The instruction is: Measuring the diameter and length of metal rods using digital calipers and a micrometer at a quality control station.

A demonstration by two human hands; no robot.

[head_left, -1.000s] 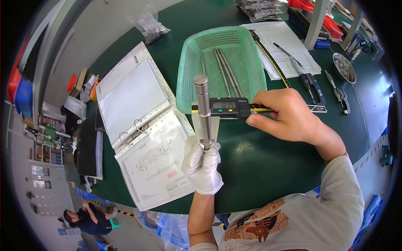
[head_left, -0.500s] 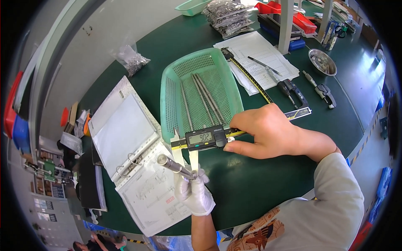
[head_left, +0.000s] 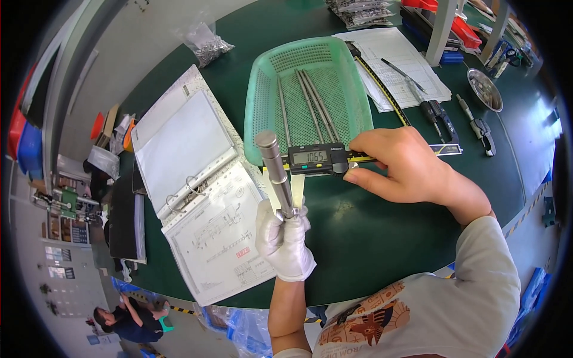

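My left hand (head_left: 285, 247), in a white glove, is closed around the lower end of a shiny stepped metal shaft (head_left: 273, 158). The shaft leans up and away from my fist. My bare right hand (head_left: 412, 164) pinches the slide of a digital caliper (head_left: 316, 159) between thumb and fingers. The caliper's jaws point down toward me, on either side of the shaft just above the gloved fingers; whether both touch the metal I cannot tell. Behind the caliper, a green mesh basket (head_left: 255, 101) holds several thin metal rods (head_left: 319, 104).
An open ring binder (head_left: 185, 134) with drawings lies left of the basket. To the right are printed sheets (head_left: 388, 48), a long vernier caliper (head_left: 382, 80), micrometers (head_left: 477, 128) and a metal bowl (head_left: 484, 89). A bag of small parts (head_left: 206, 45) sits behind. Another person (head_left: 131, 316) sits at lower left.
The view has shifted, so the bench things appear lower left or farther right. The shaft now stands more upright and overlaps the caliper's jaw. The reading on the caliper's display has changed.
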